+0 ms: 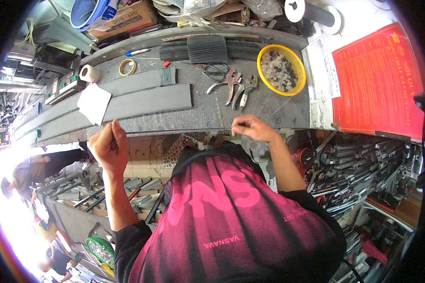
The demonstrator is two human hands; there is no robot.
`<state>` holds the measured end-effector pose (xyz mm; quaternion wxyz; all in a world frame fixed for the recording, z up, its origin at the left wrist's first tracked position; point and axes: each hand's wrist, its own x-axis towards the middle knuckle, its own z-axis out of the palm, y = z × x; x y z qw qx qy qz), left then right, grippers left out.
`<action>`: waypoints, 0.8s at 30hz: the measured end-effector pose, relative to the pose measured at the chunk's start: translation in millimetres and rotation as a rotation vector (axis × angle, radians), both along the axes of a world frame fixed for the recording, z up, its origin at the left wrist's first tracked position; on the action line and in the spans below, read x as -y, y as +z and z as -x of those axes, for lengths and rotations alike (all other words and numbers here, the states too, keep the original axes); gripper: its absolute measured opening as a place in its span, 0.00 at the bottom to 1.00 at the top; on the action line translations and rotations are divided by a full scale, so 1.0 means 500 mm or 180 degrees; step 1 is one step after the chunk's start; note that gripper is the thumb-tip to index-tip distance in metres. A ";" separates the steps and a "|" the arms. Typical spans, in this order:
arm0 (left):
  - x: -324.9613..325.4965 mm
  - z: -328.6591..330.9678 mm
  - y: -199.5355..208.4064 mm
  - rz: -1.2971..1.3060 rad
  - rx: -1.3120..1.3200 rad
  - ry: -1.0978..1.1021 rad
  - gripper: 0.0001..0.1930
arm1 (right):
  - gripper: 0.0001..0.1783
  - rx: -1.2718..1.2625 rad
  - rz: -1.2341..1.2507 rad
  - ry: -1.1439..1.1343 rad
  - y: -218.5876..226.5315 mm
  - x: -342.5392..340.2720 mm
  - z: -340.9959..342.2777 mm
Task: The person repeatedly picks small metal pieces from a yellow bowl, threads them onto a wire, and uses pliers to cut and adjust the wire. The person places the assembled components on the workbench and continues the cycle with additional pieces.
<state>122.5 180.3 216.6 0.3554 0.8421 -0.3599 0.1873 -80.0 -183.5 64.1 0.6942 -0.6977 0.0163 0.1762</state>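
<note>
My left hand (109, 147) is closed, thumb pressed on the curled fingers, at the bench's front edge near white paper sheets (94, 103). My right hand (253, 128) is also closed in a pinch by the edge, below the hand pliers (243, 94). Whatever either hand holds is too thin or hidden to make out. Two long grey flat strips (146, 102) lie along the bench on the left, the paper resting across them. Behind the strips is a pleated dark grey mesh piece (207, 50). Dark-handled scissors (216, 72) lie beside the pliers.
A yellow basket (259, 63) of small clear pieces stands at the bench's right. Tape rolls (127, 67), a blue pen (138, 52) and a cardboard box (127, 21) are toward the back. Metal profiles (363, 165) pile up at right. People (26, 170) are at far left.
</note>
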 end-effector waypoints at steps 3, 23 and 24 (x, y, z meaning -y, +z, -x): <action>-0.014 -0.016 -0.008 -0.0125 0.0125 0.0085 0.22 | 0.15 -0.0421 -0.0209 0.0291 -0.040 -0.029 0.005; -0.228 -0.070 0.180 -0.0087 0.0690 0.1303 0.20 | 0.18 -0.1464 -0.1312 0.0131 -0.168 0.102 0.081; -0.240 -0.081 0.191 -0.0054 0.0771 0.1402 0.20 | 0.17 -0.1395 -0.1206 0.0110 -0.152 0.131 0.074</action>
